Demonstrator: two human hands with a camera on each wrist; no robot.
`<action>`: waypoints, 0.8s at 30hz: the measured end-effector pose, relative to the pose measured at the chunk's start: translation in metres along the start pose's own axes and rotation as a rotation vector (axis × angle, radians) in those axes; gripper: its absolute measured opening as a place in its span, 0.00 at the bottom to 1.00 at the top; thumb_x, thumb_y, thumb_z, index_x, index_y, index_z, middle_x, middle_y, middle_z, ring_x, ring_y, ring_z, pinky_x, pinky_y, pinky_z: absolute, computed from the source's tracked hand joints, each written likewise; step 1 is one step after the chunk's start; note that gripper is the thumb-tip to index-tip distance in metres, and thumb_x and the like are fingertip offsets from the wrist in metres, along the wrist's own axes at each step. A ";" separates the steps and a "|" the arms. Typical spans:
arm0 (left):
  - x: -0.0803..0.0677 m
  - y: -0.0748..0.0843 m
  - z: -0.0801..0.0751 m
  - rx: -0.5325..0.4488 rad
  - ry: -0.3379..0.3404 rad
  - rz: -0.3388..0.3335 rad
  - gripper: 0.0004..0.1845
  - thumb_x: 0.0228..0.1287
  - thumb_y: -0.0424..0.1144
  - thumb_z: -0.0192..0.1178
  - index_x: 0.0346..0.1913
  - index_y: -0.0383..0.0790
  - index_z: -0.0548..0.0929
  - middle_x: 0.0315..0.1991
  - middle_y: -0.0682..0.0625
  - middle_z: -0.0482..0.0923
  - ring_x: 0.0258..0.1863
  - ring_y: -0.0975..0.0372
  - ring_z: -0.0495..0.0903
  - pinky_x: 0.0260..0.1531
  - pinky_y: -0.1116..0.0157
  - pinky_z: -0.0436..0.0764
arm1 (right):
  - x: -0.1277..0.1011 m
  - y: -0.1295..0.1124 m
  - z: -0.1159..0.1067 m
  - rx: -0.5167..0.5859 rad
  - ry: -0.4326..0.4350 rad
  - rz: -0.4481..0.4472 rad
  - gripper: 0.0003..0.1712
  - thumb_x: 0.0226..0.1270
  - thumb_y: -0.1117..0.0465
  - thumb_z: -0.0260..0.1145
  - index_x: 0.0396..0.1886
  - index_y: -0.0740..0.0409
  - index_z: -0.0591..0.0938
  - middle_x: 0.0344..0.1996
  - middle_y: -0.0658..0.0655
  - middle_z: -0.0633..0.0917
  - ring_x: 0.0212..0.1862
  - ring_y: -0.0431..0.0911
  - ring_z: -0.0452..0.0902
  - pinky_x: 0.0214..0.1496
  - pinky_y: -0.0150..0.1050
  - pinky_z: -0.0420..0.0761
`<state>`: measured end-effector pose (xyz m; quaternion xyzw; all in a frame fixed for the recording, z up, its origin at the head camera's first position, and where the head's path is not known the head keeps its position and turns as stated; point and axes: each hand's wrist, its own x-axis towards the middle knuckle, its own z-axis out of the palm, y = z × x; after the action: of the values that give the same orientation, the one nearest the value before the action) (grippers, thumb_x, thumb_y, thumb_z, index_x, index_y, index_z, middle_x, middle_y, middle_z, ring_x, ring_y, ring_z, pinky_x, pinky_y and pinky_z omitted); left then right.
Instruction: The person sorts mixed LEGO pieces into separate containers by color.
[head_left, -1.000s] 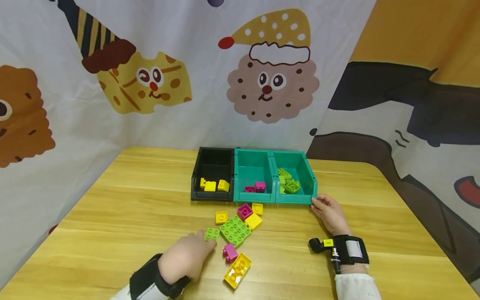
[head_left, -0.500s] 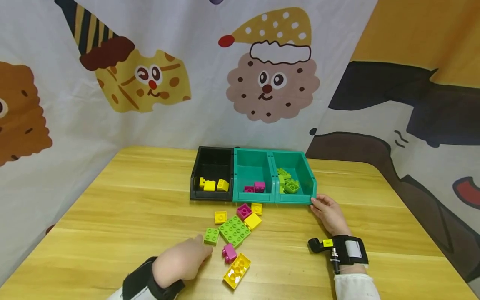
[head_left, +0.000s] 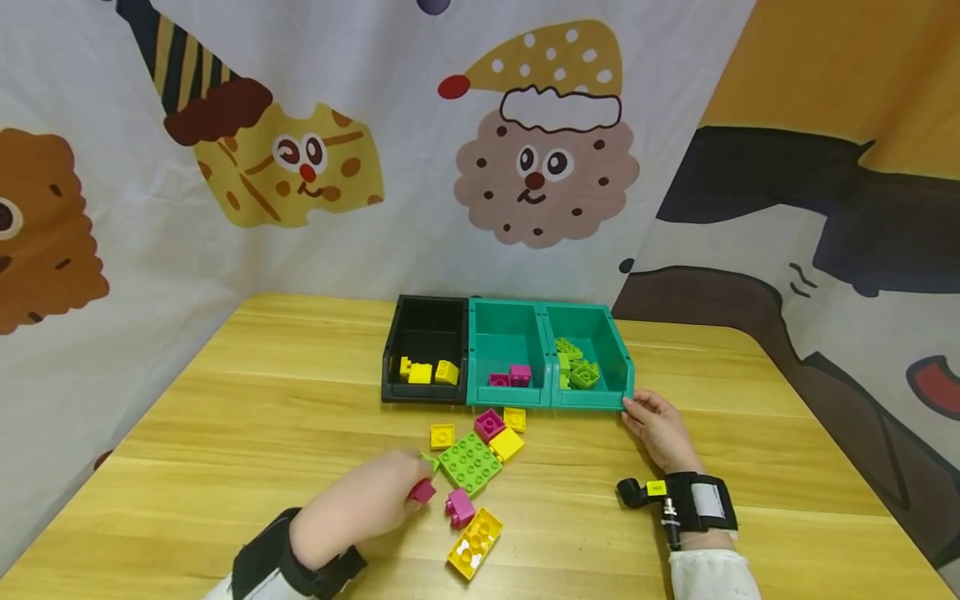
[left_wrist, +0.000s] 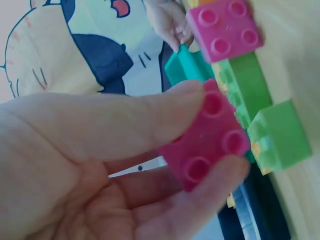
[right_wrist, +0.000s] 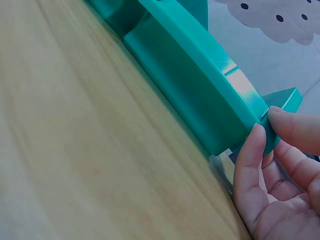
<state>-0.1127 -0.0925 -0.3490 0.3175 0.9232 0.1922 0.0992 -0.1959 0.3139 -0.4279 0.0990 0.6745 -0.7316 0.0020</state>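
Observation:
My left hand pinches a magenta toy building block between thumb and fingers; in the left wrist view the block's round studs face the camera. Partly hidden behind that hand is a small green block. Beside it lie a larger square green block and another magenta block. At the front right corner of the right teal bin, my right hand grips the rim. The right wrist view has the thumb and forefinger on the corner of the teal bin.
A black bin with yellow blocks stands left of a middle teal bin holding magenta ones. The right teal bin has several green blocks. Yellow blocks and a magenta block lie on the wooden table. A printed cloth hangs behind.
My left hand drew back slightly from the small green block, and a magenta block now shows in its fingers. The right hand stays on the bin corner.

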 end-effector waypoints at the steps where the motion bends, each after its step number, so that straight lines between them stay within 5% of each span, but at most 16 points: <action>1: 0.001 0.000 -0.001 0.010 0.040 0.020 0.06 0.52 0.30 0.67 0.28 0.41 0.79 0.25 0.55 0.71 0.24 0.67 0.68 0.24 0.71 0.71 | 0.000 0.000 0.000 0.003 -0.001 -0.001 0.02 0.68 0.62 0.60 0.38 0.50 0.75 0.32 0.44 0.76 0.37 0.34 0.75 0.45 0.26 0.78; 8: 0.005 0.000 -0.007 -0.039 0.240 0.029 0.07 0.55 0.35 0.67 0.36 0.38 0.81 0.31 0.55 0.75 0.27 0.68 0.71 0.29 0.72 0.77 | 0.000 0.000 0.000 0.010 -0.001 0.003 0.03 0.68 0.63 0.59 0.38 0.50 0.75 0.32 0.44 0.77 0.37 0.34 0.75 0.46 0.26 0.78; 20: 0.011 0.005 -0.009 -0.129 0.389 -0.027 0.17 0.52 0.35 0.69 0.46 0.35 0.82 0.35 0.51 0.82 0.32 0.66 0.78 0.33 0.72 0.80 | 0.000 0.000 0.000 -0.003 -0.004 -0.012 0.03 0.69 0.62 0.60 0.40 0.53 0.75 0.33 0.44 0.76 0.38 0.34 0.75 0.47 0.27 0.78; 24: 0.019 0.005 -0.011 -0.103 0.379 -0.039 0.23 0.53 0.36 0.69 0.53 0.35 0.80 0.39 0.49 0.82 0.32 0.67 0.77 0.35 0.70 0.80 | -0.001 0.000 0.000 0.001 -0.003 -0.012 0.03 0.68 0.62 0.60 0.39 0.53 0.75 0.33 0.44 0.76 0.38 0.35 0.75 0.47 0.27 0.78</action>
<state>-0.1280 -0.0803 -0.3377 0.2521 0.9203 0.2937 -0.0565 -0.1950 0.3137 -0.4278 0.0938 0.6749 -0.7319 -0.0015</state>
